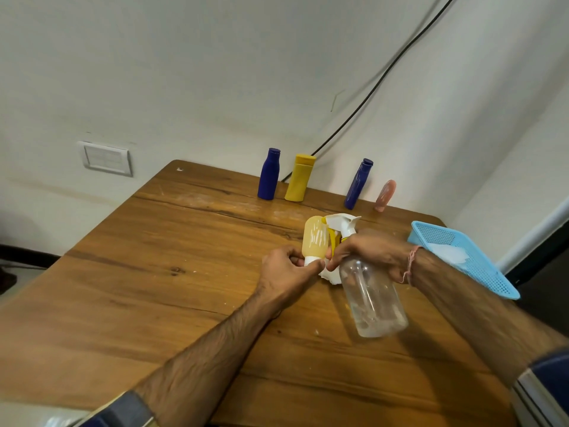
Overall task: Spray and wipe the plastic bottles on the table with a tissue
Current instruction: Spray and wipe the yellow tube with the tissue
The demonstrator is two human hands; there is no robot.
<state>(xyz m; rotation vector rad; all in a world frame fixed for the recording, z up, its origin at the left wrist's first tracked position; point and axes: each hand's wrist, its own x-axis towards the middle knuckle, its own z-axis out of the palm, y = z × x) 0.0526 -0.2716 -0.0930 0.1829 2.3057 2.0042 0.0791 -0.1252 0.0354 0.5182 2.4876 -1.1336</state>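
Observation:
My left hand (288, 268) pinches the white cap end of a pale yellow plastic bottle (314, 240), which stands cap-down above the table. My right hand (372, 252) grips the neck of a clear spray bottle (374, 303) with a white and yellow trigger head (340, 224); its nozzle sits right beside the pale bottle. A crumpled white tissue (331, 277) lies under both hands, partly hidden. Along the far edge stand two dark blue bottles (268, 175) (358, 184), a yellow bottle (300, 178) and a small pink bottle (385, 195).
A light blue mesh basket (480, 266) holding a white tissue sits at the table's right edge. The wooden table (154, 272) meets a white wall with a switch plate (106, 158) and a black cable (385, 72).

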